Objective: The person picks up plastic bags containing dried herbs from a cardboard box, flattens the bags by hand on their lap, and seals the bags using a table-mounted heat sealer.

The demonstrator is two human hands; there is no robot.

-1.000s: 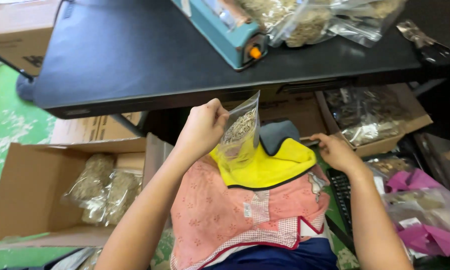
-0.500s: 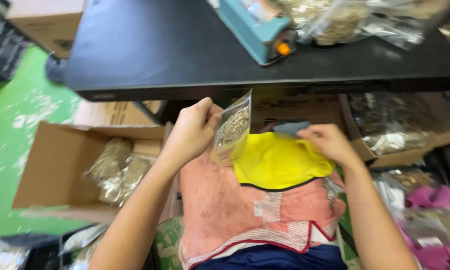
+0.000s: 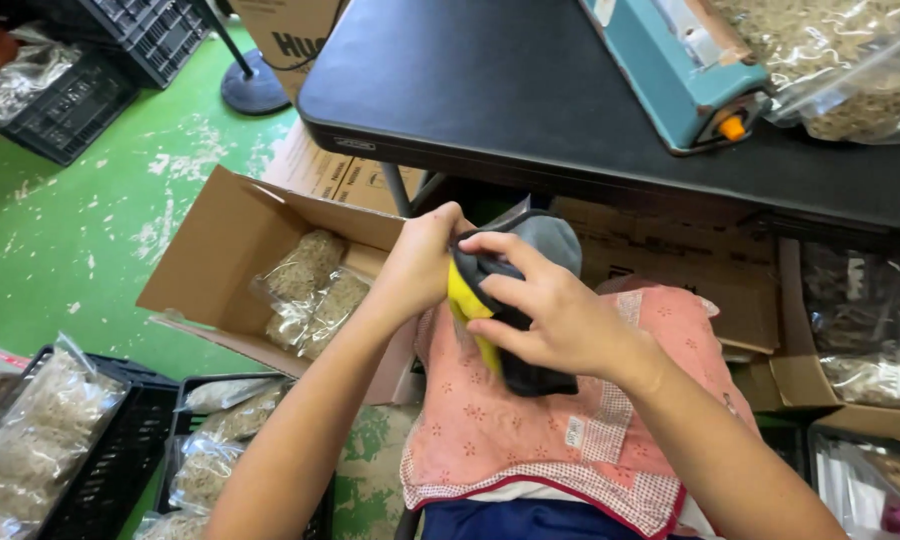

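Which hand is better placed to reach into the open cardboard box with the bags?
Left. The left hand sits beside the cardboard box; the right hand is farther, fingers wrapped around the yellow and dark bundle.

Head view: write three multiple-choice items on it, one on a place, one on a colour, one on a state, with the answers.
1. Where does the open cardboard box stand?
A. on the black table
B. on the green floor, to the person's left
C. on the person's lap

2. What colour is the sealer on the table?
A. teal
B. red
C. white

3. What are the hands doing?
A. resting flat on the table
B. both gripping a yellow-and-dark bundle
C. hanging empty

Answers:
1 B, the box sits on the floor with filled clear bags inside.
2 A, its body is teal with an orange knob.
3 B, the left hand and right hand close on the bundle over the pink cloth.
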